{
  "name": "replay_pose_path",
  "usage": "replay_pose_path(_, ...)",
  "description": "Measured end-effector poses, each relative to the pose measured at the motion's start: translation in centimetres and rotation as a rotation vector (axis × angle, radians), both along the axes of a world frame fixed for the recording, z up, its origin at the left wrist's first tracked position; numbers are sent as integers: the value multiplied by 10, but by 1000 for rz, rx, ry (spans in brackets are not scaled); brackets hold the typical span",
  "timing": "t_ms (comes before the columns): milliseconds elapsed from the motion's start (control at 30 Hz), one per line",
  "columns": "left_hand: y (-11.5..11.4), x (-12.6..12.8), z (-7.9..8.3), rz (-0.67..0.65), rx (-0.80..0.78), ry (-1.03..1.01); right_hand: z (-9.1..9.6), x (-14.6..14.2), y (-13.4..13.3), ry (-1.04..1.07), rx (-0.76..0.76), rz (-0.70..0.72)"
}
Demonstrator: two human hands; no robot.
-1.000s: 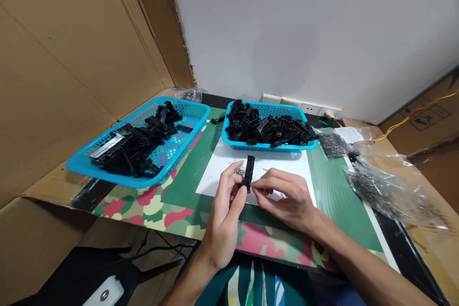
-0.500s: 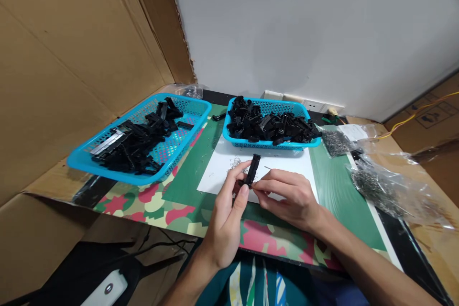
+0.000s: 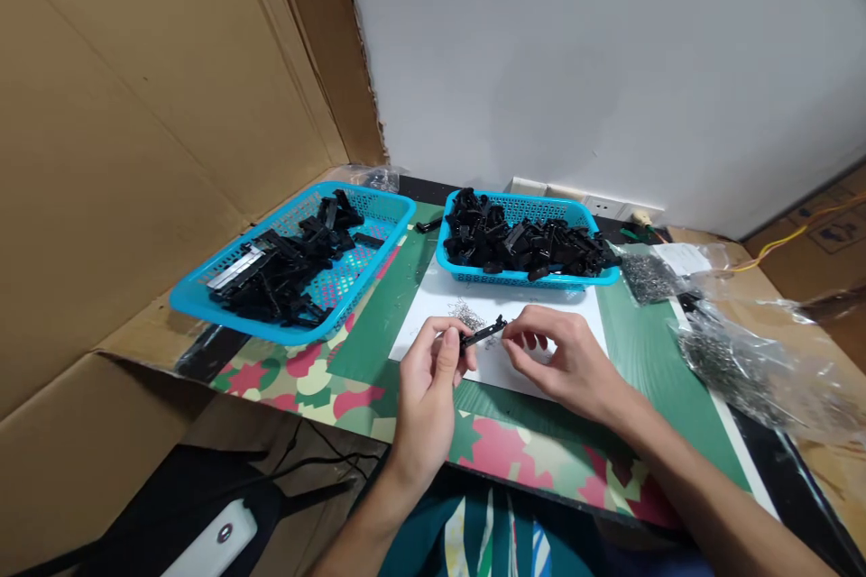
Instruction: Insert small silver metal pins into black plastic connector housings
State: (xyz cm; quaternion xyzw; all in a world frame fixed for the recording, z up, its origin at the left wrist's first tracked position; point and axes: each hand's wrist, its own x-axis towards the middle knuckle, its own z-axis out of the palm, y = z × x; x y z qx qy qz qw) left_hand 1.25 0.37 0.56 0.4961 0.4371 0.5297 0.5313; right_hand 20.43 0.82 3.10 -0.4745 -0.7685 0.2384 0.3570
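Left hand (image 3: 429,374) gripped a slim black plastic part (image 3: 482,334) by its left end, thumb on one side and fingers on the other. The part lay nearly level, tipped slightly up toward the right, just above the near edge of a white paper sheet (image 3: 561,311). Right hand (image 3: 565,365) sat just beside the part's free end with its fingers curled and thumb and forefinger drawn close together. Whether they pinched anything was too small to tell.

A little heap of tiny metal pieces (image 3: 466,314) lay on the sheet, close behind the part. The sheet rested on a green mat (image 3: 636,352), which lay over a red, green and cream patterned table cover (image 3: 304,379).

Two blue baskets stood behind. The left basket (image 3: 236,325) was partly filled with black parts. The right basket (image 3: 514,279), touching the far edge of the sheet, was piled high with them. Clear plastic bags (image 3: 737,361) of small metal pieces lay at the right of the mat. A cardboard wall (image 3: 135,108) closed the left side.
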Motion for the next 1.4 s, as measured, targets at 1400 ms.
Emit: replay_pose_path(1400, 45, -50, 15, 127, 190, 358, -11, 37, 12, -724, -69, -199)
